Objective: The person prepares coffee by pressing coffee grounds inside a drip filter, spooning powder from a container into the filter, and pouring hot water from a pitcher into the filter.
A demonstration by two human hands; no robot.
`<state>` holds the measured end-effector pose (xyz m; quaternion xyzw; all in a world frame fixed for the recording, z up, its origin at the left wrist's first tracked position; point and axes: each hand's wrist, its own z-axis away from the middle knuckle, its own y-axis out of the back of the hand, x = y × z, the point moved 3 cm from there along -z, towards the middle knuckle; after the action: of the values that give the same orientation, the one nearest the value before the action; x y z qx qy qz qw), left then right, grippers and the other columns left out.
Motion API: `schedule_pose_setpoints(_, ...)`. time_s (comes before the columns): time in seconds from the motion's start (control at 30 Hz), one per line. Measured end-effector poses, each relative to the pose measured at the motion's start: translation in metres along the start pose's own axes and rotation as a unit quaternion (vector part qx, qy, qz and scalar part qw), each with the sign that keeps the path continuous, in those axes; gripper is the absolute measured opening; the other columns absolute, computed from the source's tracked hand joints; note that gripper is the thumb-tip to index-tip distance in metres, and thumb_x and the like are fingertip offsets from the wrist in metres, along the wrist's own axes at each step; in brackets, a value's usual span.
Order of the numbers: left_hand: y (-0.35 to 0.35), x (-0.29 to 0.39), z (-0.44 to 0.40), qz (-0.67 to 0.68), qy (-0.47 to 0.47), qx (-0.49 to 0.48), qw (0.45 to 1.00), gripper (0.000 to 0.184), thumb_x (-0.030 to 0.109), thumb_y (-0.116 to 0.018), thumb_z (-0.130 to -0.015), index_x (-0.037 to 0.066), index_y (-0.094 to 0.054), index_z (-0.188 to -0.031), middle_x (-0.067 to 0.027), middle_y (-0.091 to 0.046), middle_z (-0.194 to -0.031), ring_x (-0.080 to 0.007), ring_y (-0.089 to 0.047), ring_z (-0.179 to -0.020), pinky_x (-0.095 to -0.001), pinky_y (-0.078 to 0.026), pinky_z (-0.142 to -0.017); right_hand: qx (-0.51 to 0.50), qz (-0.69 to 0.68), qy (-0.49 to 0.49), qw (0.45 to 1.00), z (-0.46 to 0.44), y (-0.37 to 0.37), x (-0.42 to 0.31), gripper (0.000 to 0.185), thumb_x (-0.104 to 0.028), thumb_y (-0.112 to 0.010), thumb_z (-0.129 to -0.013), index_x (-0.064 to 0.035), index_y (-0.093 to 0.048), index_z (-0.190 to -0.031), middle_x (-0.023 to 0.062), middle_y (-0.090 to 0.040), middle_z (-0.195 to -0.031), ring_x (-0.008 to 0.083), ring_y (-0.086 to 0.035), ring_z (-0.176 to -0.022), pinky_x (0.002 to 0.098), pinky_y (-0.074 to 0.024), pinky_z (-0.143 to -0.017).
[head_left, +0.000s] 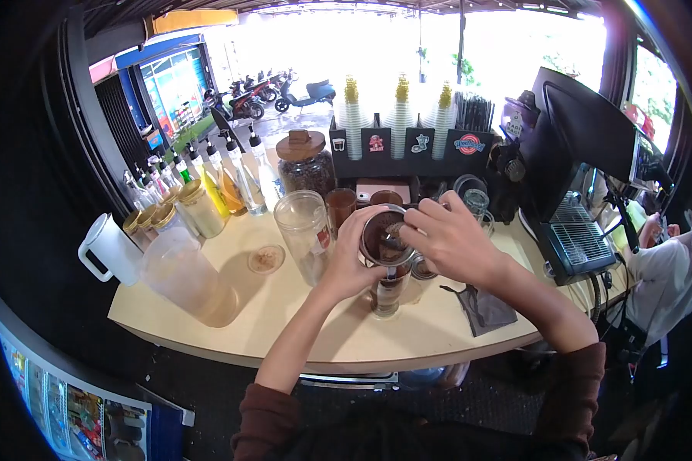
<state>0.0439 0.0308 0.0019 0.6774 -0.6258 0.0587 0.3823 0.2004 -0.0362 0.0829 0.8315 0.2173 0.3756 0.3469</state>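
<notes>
My left hand [355, 253] is wrapped round the side of a metal-rimmed cup [375, 223] with dark brown contents, above the front part of the counter. My right hand [450, 237] pinches a spoon [394, 231], its bowl inside that cup; most of its handle is hidden by my fingers. Directly below the cup stands a small clear glass [387, 301]; whether they touch I cannot tell. Left of my left hand is a tall clear container [296, 223]. A dark cloth pouch [484, 311] lies under my right forearm.
On the wooden counter [284, 338] stand a cloudy pitcher [184, 269], a white jug [108, 247], several pump bottles [227, 180] and a bean jar [306, 165]. Behind are stacked cups in a black holder [388, 144]. An espresso machine [573, 230] and another person [665, 284] are at right.
</notes>
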Motion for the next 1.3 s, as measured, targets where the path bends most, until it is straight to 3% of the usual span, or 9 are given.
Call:
schedule_pose_setpoints(0.5, -0.001, 0.000, 0.001, 0.038, 0.008, -0.001, 0.999, 0.084, 0.004, -0.075, -0.052, 0.010, -0.043, -0.130, -0.0106, -0.047, -0.127, -0.0314, -0.043, -0.123, -0.0414, -0.032, -0.107, 0.001, -0.006, 0.039, 0.999, -0.010, -0.002, 0.008, 0.013, -0.014, -0.064, -0.068, -0.0100, -0.058, -0.078, 0.0012, -0.052, -0.085, 0.0167, -0.050, -0.088, 0.0334, -0.0365, -0.075)
schedule_pose_setpoints(0.73, -0.001, -0.002, 0.002, 0.027, 0.009, 0.004, 1.000, 0.085, 0.005, -0.075, -0.052, 0.011, -0.043, -0.131, -0.0106, -0.047, -0.128, -0.0319, -0.042, -0.124, -0.0408, -0.031, -0.107, -0.071, -0.016, 0.049, 0.996, -0.015, 0.003, 0.013, 0.008, -0.012, -0.062, -0.070, -0.0107, -0.059, -0.078, 0.0007, -0.056, -0.088, 0.0158, -0.053, -0.093, 0.0325, -0.0369, -0.077)
schedule_pose_setpoints(0.8, -0.001, -0.002, 0.003, 0.034, 0.004, 0.006, 0.999, 0.085, 0.005, -0.075, -0.052, 0.011, -0.043, -0.131, -0.0105, -0.047, -0.128, -0.0318, -0.042, -0.124, -0.0407, -0.031, -0.107, 0.003, -0.011, 0.068, 0.998, -0.015, 0.000, 0.003, 0.011, -0.011, -0.063, -0.069, -0.0100, -0.060, -0.080, 0.0010, -0.056, -0.087, 0.0160, -0.053, -0.093, 0.0330, -0.0369, -0.076)
schedule_pose_setpoints(0.97, -0.001, -0.002, 0.002, 0.041, 0.021, 0.007, 0.999, 0.085, 0.005, -0.074, -0.053, 0.011, -0.043, -0.131, -0.0102, -0.047, -0.128, -0.0315, -0.042, -0.124, -0.0409, -0.031, -0.107, -0.023, -0.040, 0.023, 0.999, -0.015, -0.001, 0.006, 0.009, -0.011, -0.061, -0.071, -0.0091, -0.059, -0.080, 0.0020, -0.056, -0.086, 0.0159, -0.053, -0.090, 0.0329, -0.0369, -0.074)
schedule_pose_setpoints(1.07, 0.000, -0.001, 0.001, -0.006, -0.006, -0.009, 1.000, 0.087, 0.007, -0.080, -0.054, 0.006, -0.040, -0.132, -0.0102, -0.047, -0.129, -0.0249, -0.047, -0.122, -0.0357, -0.036, -0.105, -0.050, -0.032, 0.026, 0.998, -0.014, 0.001, 0.010, 0.007, -0.011, -0.060, -0.073, -0.0094, -0.059, -0.080, 0.0024, -0.055, -0.085, 0.0158, -0.053, -0.091, 0.0329, -0.0369, -0.074)
schedule_pose_setpoints(1.3, 0.000, 0.000, 0.002, -0.001, -0.015, -0.006, 1.000, 0.087, 0.005, -0.080, -0.054, 0.007, -0.040, -0.131, -0.0104, -0.047, -0.129, -0.0259, -0.046, -0.122, -0.0374, -0.035, -0.106, 0.002, 0.030, 0.063, 0.998, -0.009, 0.003, 0.001, 0.007, -0.015, -0.059, -0.073, -0.0100, -0.057, -0.078, 0.0011, -0.052, -0.083, 0.0152, -0.051, -0.087, 0.0324, -0.0375, -0.075)
